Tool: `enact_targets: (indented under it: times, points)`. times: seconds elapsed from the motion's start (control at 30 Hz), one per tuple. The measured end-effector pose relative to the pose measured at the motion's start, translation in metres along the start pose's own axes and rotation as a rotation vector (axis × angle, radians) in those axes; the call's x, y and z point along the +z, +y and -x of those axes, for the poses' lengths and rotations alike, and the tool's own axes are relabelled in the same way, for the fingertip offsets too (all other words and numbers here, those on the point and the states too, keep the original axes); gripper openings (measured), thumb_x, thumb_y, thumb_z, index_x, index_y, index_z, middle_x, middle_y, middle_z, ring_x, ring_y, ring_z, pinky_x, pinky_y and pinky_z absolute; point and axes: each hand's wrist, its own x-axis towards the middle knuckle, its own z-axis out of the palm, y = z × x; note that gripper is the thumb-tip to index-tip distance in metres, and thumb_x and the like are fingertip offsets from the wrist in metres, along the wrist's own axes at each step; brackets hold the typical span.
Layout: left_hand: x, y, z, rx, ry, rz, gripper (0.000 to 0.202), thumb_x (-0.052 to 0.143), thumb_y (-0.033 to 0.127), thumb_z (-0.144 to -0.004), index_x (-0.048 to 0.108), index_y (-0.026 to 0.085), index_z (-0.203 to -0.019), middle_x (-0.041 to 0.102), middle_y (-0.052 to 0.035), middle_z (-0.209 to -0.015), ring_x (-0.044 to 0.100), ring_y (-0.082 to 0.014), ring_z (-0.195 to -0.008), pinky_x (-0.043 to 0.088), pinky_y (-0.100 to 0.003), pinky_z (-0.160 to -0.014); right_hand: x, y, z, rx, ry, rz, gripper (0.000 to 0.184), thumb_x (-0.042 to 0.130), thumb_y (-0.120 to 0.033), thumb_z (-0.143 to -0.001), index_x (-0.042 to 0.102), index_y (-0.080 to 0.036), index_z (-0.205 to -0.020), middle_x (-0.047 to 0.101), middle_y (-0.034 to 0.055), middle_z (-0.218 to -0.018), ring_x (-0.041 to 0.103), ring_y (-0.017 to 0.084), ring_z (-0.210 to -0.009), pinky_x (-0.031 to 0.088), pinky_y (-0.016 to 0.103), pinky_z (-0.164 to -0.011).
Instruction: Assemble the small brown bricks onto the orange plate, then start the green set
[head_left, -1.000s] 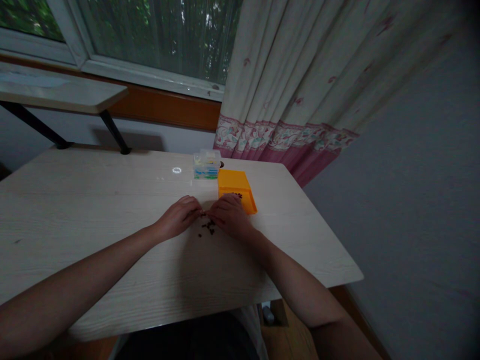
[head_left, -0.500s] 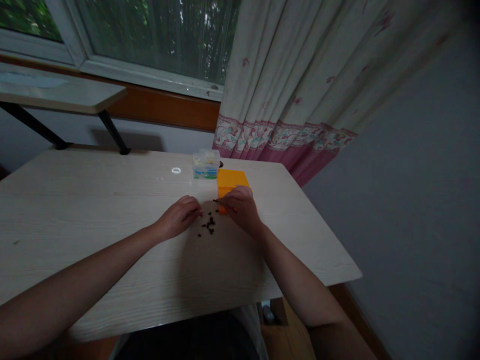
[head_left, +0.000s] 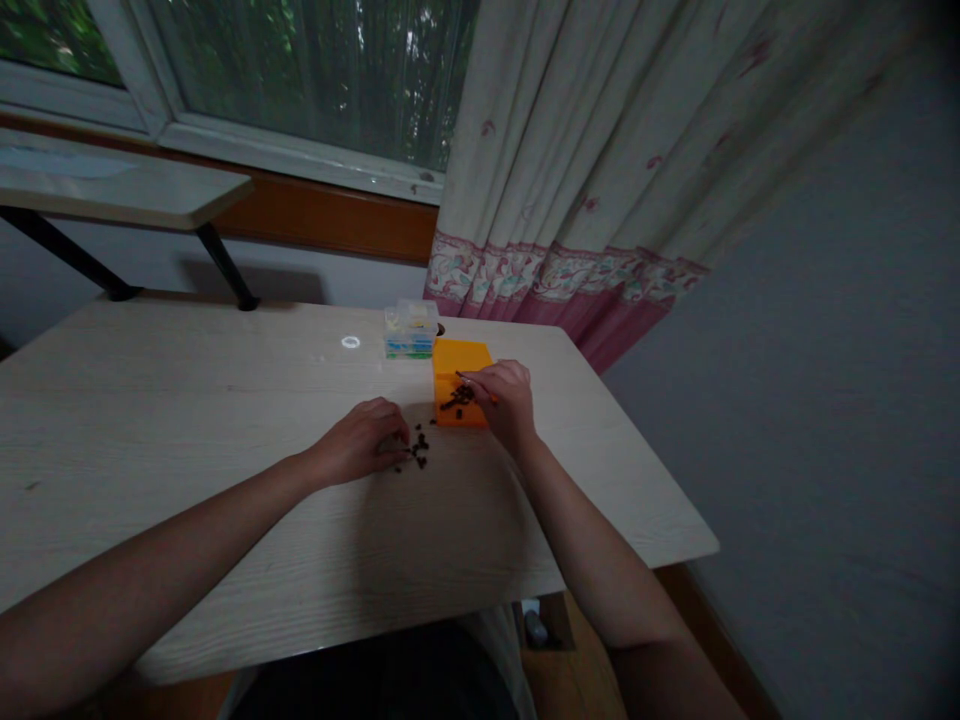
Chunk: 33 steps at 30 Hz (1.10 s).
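An orange tray point(head_left: 450, 362) lies on the pale wooden table point(head_left: 225, 420), with small dark bits point(head_left: 456, 399) in it. My right hand point(head_left: 506, 398) hovers over the tray's right side, fingers pinched together; what they hold is too small to name. More small dark bits point(head_left: 418, 446) are scattered on the table just left of the tray. My left hand point(head_left: 365, 447) rests curled on the table, its fingertips touching that scatter.
A small clear box with coloured contents point(head_left: 410, 329) stands behind the tray. A bright light spot point(head_left: 351, 342) lies on the table to its left. A curtain point(head_left: 600, 170) hangs at the back right, a window point(head_left: 300, 70) and a side shelf point(head_left: 112, 185) at the back left.
My right hand has moved from the scattered bits up and right to above the orange tray. My left hand shifted slightly toward the scatter.
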Motion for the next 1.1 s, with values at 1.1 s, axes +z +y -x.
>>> enact_targets:
  times: [1.1]
  points:
    - [0.003, -0.001, 0.0, -0.021, 0.062, -0.022, 0.02, 0.053, 0.033, -0.095, 0.061, 0.017, -0.086, 0.06, -0.0067, -0.089, 0.053, -0.0213, -0.09, 0.043, -0.034, -0.082, 0.015, 0.032, 0.003, 0.324, 0.083, -0.125, 0.027, 0.058, -0.042, -0.091, 0.078, -0.024, -0.085, 0.073, 0.005, -0.084, 0.061, 0.02, -0.084, 0.043, 0.038, -0.087]
